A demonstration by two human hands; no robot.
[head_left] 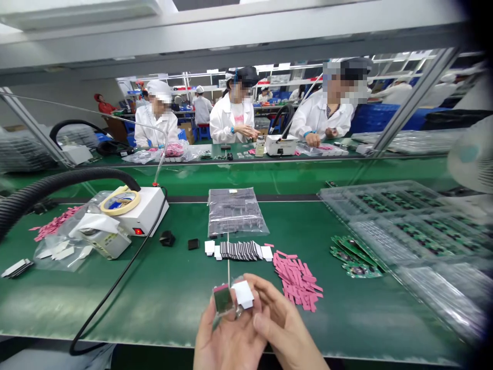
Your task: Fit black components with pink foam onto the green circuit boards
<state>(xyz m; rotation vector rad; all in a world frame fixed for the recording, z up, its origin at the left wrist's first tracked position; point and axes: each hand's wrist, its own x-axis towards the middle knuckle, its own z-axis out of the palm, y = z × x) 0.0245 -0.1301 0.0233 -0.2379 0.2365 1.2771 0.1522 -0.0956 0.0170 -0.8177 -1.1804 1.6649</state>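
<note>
Your left hand (227, 334) clenches a small dark square (224, 300), pink-edged it seems; your right hand (283, 321) pinches a white paper piece (243, 294), just left of the pink strips (298, 282).

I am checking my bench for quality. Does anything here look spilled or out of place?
Yes: the pink strips lie in a loose, uneven heap on the green bench mat, not in a tray or bag, and one has strayed toward the row of black pieces.

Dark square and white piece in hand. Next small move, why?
Probably pull the white piece clear with the right hand: it sits against the dark square piece pinched in the left hand, which has a pink strip along its top edge.
</note>
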